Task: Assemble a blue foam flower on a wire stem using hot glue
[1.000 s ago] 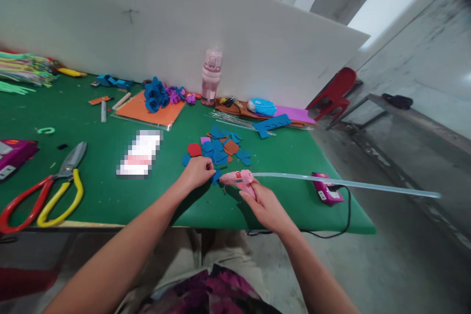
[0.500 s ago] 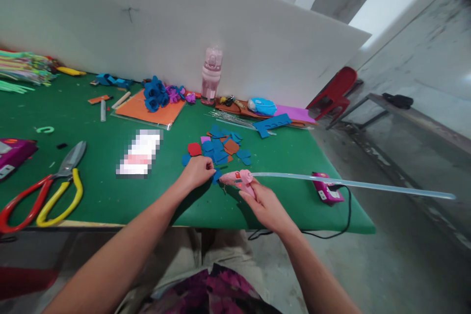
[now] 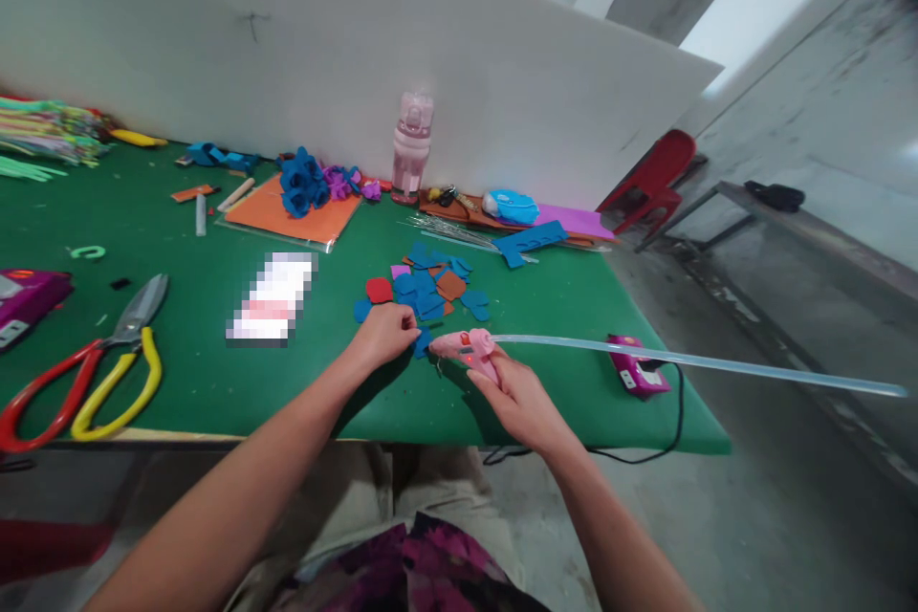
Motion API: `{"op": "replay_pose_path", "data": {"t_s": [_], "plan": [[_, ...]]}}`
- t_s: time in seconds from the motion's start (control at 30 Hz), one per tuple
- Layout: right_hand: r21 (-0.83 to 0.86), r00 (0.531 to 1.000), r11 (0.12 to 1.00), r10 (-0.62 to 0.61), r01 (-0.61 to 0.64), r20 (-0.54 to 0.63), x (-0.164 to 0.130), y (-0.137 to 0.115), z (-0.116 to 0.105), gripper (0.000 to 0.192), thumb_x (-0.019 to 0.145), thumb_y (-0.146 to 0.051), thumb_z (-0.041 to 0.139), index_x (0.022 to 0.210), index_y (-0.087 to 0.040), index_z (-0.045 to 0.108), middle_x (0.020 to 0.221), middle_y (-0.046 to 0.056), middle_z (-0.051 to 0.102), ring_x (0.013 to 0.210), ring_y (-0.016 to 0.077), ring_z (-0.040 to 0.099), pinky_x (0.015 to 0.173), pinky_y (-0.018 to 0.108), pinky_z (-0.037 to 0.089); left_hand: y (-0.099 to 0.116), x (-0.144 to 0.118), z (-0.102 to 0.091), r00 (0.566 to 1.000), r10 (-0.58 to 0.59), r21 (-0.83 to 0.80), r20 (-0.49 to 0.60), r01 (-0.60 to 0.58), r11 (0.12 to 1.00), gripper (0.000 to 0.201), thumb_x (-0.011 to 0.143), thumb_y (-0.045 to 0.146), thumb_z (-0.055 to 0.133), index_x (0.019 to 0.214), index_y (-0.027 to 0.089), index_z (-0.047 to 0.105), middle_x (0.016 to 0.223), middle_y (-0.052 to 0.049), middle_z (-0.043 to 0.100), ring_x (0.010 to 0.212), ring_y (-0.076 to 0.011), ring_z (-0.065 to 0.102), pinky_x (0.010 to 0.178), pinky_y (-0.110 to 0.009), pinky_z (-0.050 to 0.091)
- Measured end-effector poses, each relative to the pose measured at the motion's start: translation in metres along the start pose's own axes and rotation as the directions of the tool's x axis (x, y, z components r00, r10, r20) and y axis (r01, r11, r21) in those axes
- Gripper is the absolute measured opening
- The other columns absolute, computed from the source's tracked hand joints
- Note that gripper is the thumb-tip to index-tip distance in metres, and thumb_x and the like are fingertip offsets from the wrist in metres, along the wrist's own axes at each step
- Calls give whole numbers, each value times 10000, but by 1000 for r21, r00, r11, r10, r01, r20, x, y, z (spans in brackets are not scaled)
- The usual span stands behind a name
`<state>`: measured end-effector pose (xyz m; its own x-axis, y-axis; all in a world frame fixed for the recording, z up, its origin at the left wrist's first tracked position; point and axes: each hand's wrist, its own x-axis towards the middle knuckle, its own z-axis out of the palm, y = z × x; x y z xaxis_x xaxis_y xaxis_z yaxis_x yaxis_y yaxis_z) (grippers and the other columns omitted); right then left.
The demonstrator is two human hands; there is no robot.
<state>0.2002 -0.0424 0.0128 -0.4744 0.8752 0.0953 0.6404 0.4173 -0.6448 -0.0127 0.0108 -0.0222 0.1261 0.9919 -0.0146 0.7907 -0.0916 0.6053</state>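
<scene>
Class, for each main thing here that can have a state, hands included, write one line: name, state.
Left hand: closed, fingertips at a small blue piece
Right hand: gripping the glue gun
Glue gun: red light lit, nozzle at the piece
Glue stick: protruding from the gun's back
Shears: lying down, blades apparently together
Bottle: upright
Cut pieces: heaped loosely

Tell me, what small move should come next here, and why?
Probably a gentle squeeze of the pink glue gun: the right hand grips it, its nozzle points at the small blue piece, seemingly very close, and the left hand is at that piece's edge.
</scene>
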Motion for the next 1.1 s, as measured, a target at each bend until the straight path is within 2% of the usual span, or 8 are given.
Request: {"op": "replay_pose_path", "data": {"t_s": [0.27, 0.4, 0.57, 0.7, 1.1], "plan": [[21, 994, 994, 109, -108, -24, 1, 4, 6, 372, 827, -304, 446, 1172, -173, 487, 1090, 88, 605, 983, 215, 569, 833, 323, 438, -1, 0, 1, 1000, 5, 3, -8, -5, 1000, 107, 670, 203, 547, 581, 149, 576, 572, -6, 572, 552, -109, 491, 516, -218, 305], [54, 992, 991, 124, -122, -30, 0, 6, 7, 364, 827, -332, 446, 1154, -180, 498, 1110, 82, 596, 993, 216, 563, 843, 325, 431, -1, 0, 1, 1000, 8, 0, -5, -8, 1000, 108, 675, 207, 549, 586, 153, 578, 568, -1, 569, 549, -108, 488, 512, -218, 305], [51, 994, 993, 107, -107, -5, 0, 6, 5, 312, 832, -311, 437, 1092, -173, 539, 1044, 85, 622, 960, 222, 570, 807, 329, 444, -1, 0, 1, 1000, 13, 5, 2, -13, 1000, 115, 681, 223, 557, 595, 152, 584, 570, -5, 573, 552, -112, 491, 513, -222, 305], [49, 998, 997, 61, -60, -13, -1, 6, 5, 296, 841, -293, 421, 1086, -180, 543, 1094, 88, 598, 1014, 224, 542, 848, 349, 422, -2, 0, 2, 1000, 12, -1, -2, -12, 1000, 117, 684, 226, 563, 595, 152, 585, 573, -5, 578, 553, -111, 496, 508, -219, 304], [5, 999, 999, 42, -42, -26, -1, 9, 6, 277, 834, -307, 423, 1044, -183, 554, 1008, 79, 626, 954, 221, 564, 797, 336, 437, -2, 0, 1, 1000, 19, 7, -4, -19, 1000, 119, 685, 230, 547, 603, 150, 580, 581, -10, 578, 558, -114, 493, 509, -221, 299]]}}
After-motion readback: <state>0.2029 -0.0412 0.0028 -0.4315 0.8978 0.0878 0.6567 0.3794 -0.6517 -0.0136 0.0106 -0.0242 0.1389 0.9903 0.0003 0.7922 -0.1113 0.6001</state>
